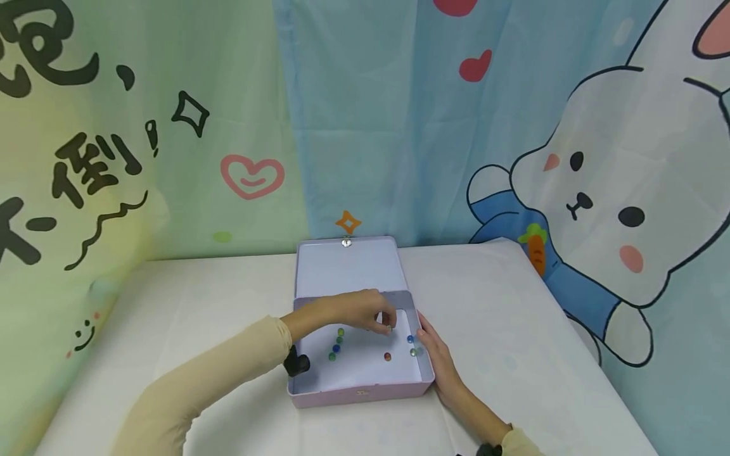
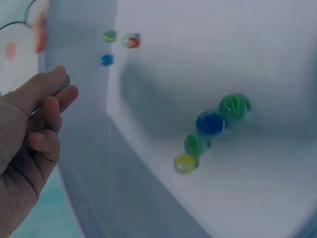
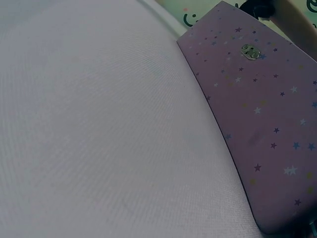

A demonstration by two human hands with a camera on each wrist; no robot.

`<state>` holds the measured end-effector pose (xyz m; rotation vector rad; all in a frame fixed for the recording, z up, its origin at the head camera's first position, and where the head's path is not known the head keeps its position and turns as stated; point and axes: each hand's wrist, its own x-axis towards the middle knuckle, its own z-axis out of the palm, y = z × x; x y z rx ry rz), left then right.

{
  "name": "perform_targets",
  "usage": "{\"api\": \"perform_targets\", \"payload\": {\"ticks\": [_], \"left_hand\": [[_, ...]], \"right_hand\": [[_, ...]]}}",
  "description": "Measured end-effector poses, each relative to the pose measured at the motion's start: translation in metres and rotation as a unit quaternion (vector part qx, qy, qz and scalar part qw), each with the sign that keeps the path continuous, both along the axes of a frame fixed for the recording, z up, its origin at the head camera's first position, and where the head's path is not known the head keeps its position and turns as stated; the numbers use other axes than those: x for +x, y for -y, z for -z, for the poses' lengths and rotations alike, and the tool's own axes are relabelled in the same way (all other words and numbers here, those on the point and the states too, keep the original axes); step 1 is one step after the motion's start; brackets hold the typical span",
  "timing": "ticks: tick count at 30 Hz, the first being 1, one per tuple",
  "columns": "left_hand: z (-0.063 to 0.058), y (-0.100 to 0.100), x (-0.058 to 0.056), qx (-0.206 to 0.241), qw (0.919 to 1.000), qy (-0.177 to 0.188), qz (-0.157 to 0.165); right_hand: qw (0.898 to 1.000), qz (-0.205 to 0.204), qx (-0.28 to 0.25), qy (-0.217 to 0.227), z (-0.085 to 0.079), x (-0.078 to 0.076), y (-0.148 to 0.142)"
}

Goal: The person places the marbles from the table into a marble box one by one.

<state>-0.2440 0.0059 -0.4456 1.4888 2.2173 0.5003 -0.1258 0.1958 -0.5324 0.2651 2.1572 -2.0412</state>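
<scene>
In the head view my left hand (image 1: 365, 310) reaches over the open metal box (image 1: 356, 394), near its right wall. Its thumb and forefinger pinch a small glass marble (image 2: 65, 82), mostly covered by the fingertips in the left wrist view. My right hand (image 1: 441, 361) rests against the box's outer right side, fingers extended along it. On the box floor, a slanting row holds a yellow marble (image 2: 185, 163), a blue marble (image 2: 210, 123) and two green ones. To the right lie a red marble (image 1: 388, 356), another blue marble (image 1: 410, 339) and a pale green marble (image 1: 413, 352).
The box lid (image 1: 350, 269) stands raised at the back, with a clasp (image 1: 346, 242) on its edge. Stars decorate the pink outer wall (image 3: 257, 109). A white cloth (image 1: 228, 316) covers the table, and a printed curtain (image 1: 365, 126) hangs behind it.
</scene>
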Motion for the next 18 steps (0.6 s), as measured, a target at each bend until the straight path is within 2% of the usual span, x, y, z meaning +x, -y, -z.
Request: {"api": "perform_targets", "payload": {"ticks": [7, 18], "left_hand": [[0.015, -0.022, 0.002, -0.031, 0.9992, -0.003, 0.023], [0.030, -0.028, 0.004, -0.041, 0.9986, -0.010, 0.032]], "right_hand": [[1.000, -0.003, -0.009, -0.005, 0.000, 0.002, -0.002], [1.000, -0.004, -0.020, -0.008, 0.001, -0.001, 0.001]]}}
